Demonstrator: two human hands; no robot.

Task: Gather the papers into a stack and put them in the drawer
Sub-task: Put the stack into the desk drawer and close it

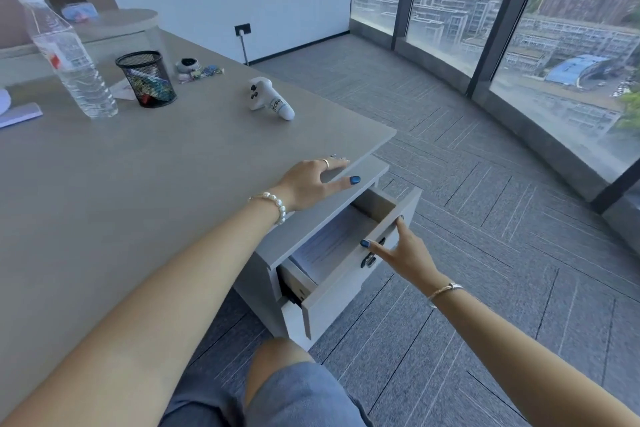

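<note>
The drawer (349, 274) stands open with the papers (329, 243) lying inside; the right hand (401, 253) touches its front panel, fingers spread, while the left hand (311, 184) rests flat on the desk (138, 184) edge

Water bottle (74, 69) beside mesh pen cup (147, 80); white controller (270, 99) near desk (138, 177) edge.

Handwriting on the white controller (271, 99) is too blurred to read.
</note>
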